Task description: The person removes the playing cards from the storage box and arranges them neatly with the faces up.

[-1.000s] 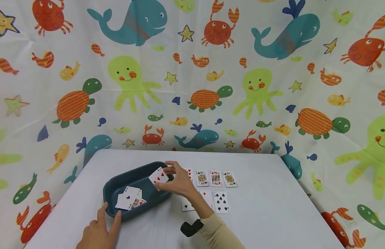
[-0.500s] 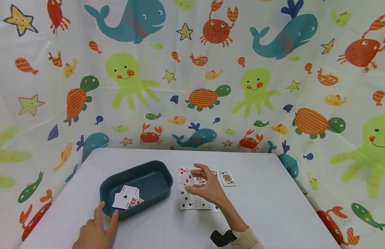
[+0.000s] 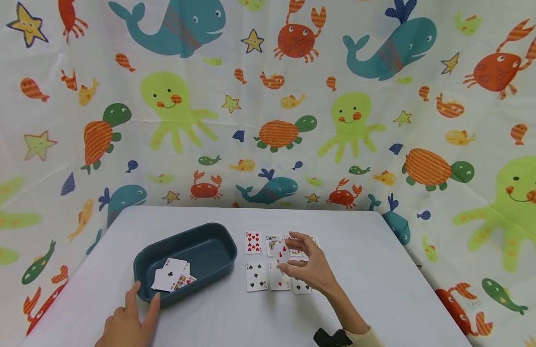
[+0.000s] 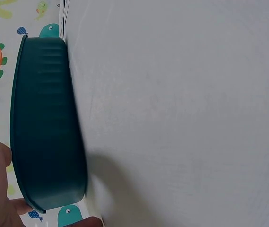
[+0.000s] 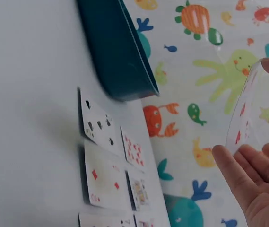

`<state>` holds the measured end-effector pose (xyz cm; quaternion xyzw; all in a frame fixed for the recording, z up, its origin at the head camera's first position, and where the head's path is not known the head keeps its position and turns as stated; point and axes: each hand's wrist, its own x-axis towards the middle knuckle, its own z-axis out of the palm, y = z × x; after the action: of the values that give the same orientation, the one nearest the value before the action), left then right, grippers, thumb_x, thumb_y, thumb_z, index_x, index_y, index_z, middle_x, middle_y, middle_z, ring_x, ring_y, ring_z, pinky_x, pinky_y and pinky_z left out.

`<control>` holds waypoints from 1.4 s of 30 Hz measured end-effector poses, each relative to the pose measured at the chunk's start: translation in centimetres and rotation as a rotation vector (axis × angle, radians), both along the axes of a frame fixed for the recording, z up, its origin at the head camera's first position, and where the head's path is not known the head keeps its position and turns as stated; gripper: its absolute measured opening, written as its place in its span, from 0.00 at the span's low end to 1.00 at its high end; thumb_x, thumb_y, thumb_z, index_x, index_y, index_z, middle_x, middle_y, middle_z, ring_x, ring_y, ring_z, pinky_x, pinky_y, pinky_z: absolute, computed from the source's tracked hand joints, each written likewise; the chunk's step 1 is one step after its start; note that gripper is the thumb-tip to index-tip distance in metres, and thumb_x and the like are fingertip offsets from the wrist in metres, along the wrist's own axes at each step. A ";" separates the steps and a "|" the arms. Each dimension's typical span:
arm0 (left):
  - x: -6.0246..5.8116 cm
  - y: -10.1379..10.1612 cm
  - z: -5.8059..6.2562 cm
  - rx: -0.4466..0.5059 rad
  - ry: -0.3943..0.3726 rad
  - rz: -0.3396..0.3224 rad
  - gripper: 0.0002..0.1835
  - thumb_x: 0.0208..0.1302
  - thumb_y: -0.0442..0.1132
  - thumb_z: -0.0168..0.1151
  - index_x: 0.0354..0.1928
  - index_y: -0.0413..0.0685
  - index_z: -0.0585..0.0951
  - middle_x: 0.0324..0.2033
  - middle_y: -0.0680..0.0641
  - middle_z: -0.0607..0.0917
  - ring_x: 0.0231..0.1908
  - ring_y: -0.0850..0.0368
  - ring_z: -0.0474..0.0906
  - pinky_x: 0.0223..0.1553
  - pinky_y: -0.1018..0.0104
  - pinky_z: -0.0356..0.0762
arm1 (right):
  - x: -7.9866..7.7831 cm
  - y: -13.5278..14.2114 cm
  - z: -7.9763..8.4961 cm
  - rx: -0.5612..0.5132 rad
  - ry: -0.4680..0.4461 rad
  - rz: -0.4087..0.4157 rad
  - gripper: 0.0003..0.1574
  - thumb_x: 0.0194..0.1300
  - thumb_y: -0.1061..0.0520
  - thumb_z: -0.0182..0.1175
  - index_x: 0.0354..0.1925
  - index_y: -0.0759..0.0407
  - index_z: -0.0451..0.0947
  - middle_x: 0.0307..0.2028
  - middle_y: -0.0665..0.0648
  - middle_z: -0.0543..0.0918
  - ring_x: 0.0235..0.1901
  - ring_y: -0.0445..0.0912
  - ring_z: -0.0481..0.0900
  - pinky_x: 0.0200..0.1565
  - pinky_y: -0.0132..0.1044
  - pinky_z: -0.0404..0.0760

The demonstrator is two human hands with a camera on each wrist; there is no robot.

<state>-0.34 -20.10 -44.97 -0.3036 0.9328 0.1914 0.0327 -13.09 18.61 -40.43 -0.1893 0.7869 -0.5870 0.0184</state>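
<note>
My right hand (image 3: 308,267) pinches a red-suited playing card (image 3: 280,252) above two rows of face-up cards on the white table (image 3: 372,294). In the right wrist view that card (image 5: 243,111) stands edge-on between thumb and fingers (image 5: 240,177). The far row starts with a nine of hearts (image 3: 253,242); the near row shows a black spade card (image 3: 256,276) and a diamond card (image 3: 280,282). My left hand (image 3: 126,325) rests on the near rim of a dark teal tray (image 3: 215,236), which holds several loose cards (image 3: 172,279). The tray wall (image 4: 47,127) fills the left wrist view.
A sea-creature patterned cloth (image 3: 268,106) hangs behind and beside the table. Bare tabletop lies in front of the cards and to their right. A black wrist strap (image 3: 330,338) shows on my right forearm.
My right hand has carried the red card from over the tray rightwards to above the card rows. The left hand has stayed at the tray rim.
</note>
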 end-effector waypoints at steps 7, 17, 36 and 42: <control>-0.1 -0.1 -0.4 0.017 0.007 0.006 0.48 0.70 0.74 0.45 0.72 0.39 0.57 0.36 0.28 0.77 0.39 0.31 0.75 0.41 0.31 0.79 | 0.4 1.7 -0.2 0.009 0.024 0.003 0.45 0.56 0.55 0.78 0.68 0.58 0.71 0.62 0.60 0.79 0.63 0.60 0.76 0.50 0.39 0.85; 0.0 -0.1 -0.4 0.036 0.006 -0.001 0.49 0.69 0.76 0.42 0.72 0.40 0.56 0.36 0.28 0.77 0.41 0.30 0.75 0.40 0.31 0.77 | 0.9 4.4 -0.9 0.040 0.025 -0.026 0.39 0.57 0.56 0.76 0.65 0.58 0.74 0.61 0.61 0.79 0.63 0.62 0.76 0.49 0.40 0.85; 0.4 0.0 -0.7 0.025 -0.023 -0.005 0.47 0.71 0.72 0.46 0.73 0.40 0.54 0.37 0.26 0.75 0.39 0.32 0.73 0.41 0.32 0.79 | 1.3 8.7 -1.9 0.106 0.062 -0.059 0.39 0.55 0.57 0.78 0.63 0.59 0.74 0.60 0.62 0.80 0.61 0.63 0.77 0.46 0.40 0.86; 0.5 0.1 -0.6 0.039 -0.023 -0.004 0.47 0.71 0.73 0.43 0.74 0.41 0.53 0.40 0.25 0.75 0.42 0.31 0.73 0.43 0.30 0.77 | 0.6 10.4 -2.4 0.209 0.048 -0.041 0.41 0.54 0.54 0.79 0.63 0.57 0.74 0.60 0.61 0.80 0.61 0.61 0.77 0.46 0.41 0.86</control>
<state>0.18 -19.98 -45.56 -0.3033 0.9290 0.2061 0.0499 -12.48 28.96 -42.87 -0.1843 0.8479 -0.4971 0.0069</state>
